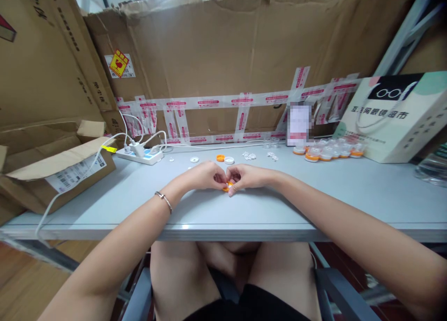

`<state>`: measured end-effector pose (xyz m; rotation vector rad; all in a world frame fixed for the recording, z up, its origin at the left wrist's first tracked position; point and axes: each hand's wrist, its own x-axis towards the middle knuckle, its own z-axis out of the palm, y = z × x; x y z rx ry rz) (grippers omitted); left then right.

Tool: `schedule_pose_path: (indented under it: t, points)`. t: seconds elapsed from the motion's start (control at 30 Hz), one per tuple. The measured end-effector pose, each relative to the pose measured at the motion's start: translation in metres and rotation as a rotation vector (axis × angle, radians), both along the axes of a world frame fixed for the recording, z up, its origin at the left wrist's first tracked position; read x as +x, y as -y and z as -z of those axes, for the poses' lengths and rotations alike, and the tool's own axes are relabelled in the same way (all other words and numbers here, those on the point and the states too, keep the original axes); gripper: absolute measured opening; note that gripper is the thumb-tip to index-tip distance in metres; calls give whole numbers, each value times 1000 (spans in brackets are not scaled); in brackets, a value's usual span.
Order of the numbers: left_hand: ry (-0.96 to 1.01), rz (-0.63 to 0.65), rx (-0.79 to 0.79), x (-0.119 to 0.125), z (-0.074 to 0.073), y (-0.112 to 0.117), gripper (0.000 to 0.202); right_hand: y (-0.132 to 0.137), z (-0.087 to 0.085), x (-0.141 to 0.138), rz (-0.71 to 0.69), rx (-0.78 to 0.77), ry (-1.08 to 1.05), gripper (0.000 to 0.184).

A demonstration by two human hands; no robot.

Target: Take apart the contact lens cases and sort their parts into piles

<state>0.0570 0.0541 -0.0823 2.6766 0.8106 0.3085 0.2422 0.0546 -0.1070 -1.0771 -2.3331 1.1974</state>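
Note:
My left hand [206, 176] and my right hand [245, 177] meet at the middle of the pale grey table [139, 195], fingers curled and pinched together. Between the fingertips sits a small orange cap [227, 187], mostly hidden; both hands grip it just above the tabletop. A thin bracelet [165, 199] circles my left wrist. Behind the hands lie a loose orange cap [220, 157], a white cap [229, 160] and a white ring [194, 159]. Small white bits [249, 156] are scattered further back.
A row of orange-and-clear small containers [328, 152] stands at the back right, next to a printed paper bag [394, 116]. A white power strip [139, 154] with cables lies back left, by an open cardboard box [52, 167]. Taped cardboard walls [223, 70] enclose the table.

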Motion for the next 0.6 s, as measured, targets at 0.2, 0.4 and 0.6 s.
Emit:
schedule_pose_path:
  t: [0.2, 0.4, 0.6]
  points:
    - [-60, 9, 135, 2, -5, 3, 9, 0, 0, 0, 5, -32, -39, 44]
    - [104, -176, 237, -37, -29, -16, 14, -1, 3, 0, 41, -53, -21, 48]
    - [-186, -313, 374, -88, -19, -20, 13, 0, 0, -1, 44, -49, 8, 46]
